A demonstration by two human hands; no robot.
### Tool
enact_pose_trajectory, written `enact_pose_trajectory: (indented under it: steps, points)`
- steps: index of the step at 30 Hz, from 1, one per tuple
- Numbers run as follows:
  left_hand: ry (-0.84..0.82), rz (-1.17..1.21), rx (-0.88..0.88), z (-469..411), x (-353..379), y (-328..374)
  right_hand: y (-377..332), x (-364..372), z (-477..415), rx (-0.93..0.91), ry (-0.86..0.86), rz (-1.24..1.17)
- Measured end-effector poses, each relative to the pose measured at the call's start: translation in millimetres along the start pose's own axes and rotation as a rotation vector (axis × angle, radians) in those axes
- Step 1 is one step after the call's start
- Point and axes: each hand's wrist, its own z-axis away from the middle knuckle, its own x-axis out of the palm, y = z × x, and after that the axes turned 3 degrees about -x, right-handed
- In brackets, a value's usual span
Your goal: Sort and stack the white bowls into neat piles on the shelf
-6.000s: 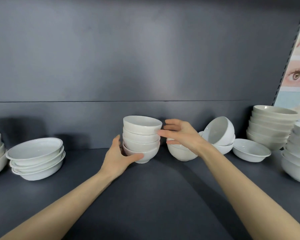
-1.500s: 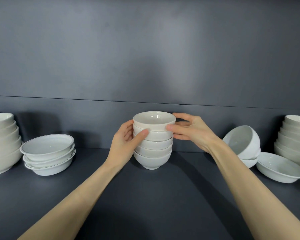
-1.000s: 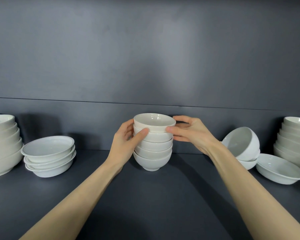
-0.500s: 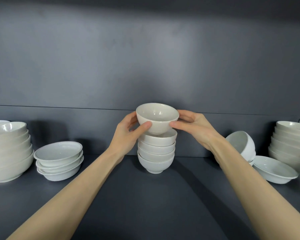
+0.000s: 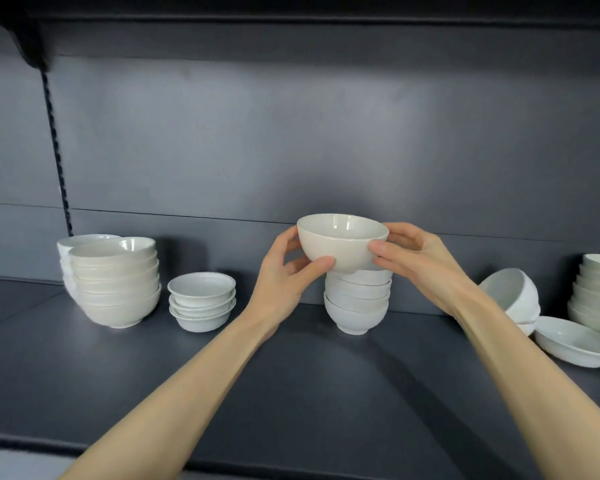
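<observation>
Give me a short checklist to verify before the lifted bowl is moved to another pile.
1. Hold on the lifted bowl: left hand and right hand both on its sides. Ok.
2. Bowl clear of the middle stack: its foot is hidden, so cannot tell.
3. Bowl level: rim tilts slightly. Not ok, though it looks empty.
4. Middle stack straight: ok.
5. Matching pile: the cream stack on the left looks like the same tint. Cannot tell for sure.
6. Free path along the shelf: the small dish stack stands between. Not ok unless the bowl goes above it.
</observation>
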Motion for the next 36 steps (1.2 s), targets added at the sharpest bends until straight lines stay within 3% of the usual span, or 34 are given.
enact_pose_trajectory:
  steps: [19,36]
  points:
    - [0.186,-0.004,-0.145,126,-76,32,-21,100,83,0.136,-0.130,-0.158]
    - [0.045,0.003,-0.151,113,-256,31,-36,265,59,0.128,-0.041,-0.129]
